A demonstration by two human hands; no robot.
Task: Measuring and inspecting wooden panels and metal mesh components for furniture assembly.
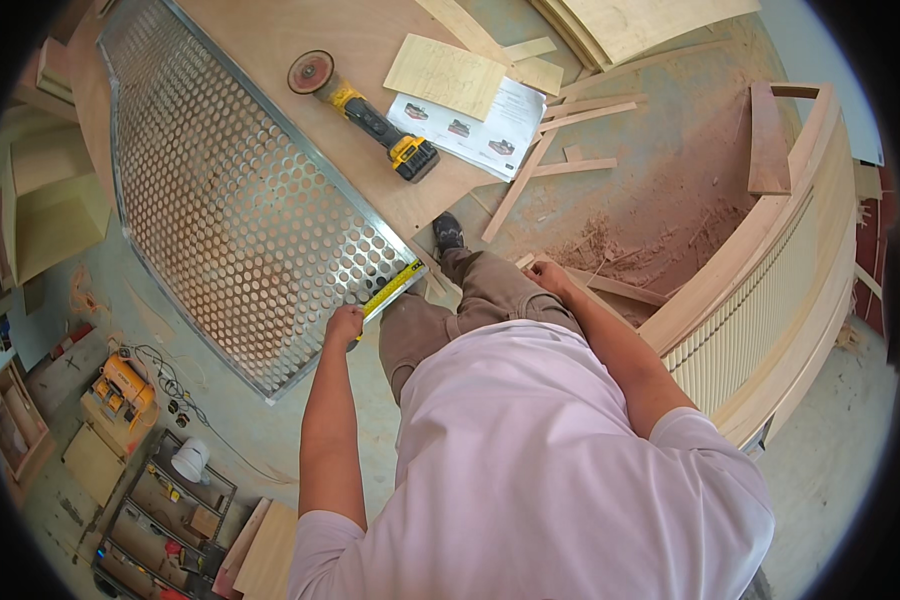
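Observation:
My left hand is closed around a tape measure. Its yellow blade is pulled out along the near end edge of a perforated metal panel, reaching to the panel's right corner. The panel is curved on one side, full of round holes, and framed by a plain metal border. Beside my right thigh, my right hand has its fingers curled in, close to a small pale piece of wood. Whether that piece is in its grip is too small to tell.
On a plywood sheet lie a yellow-black angle grinder, printed papers and a small wooden board. Wood strips and sawdust litter the floor. A curved wooden frame stands right; a black rack is lower left.

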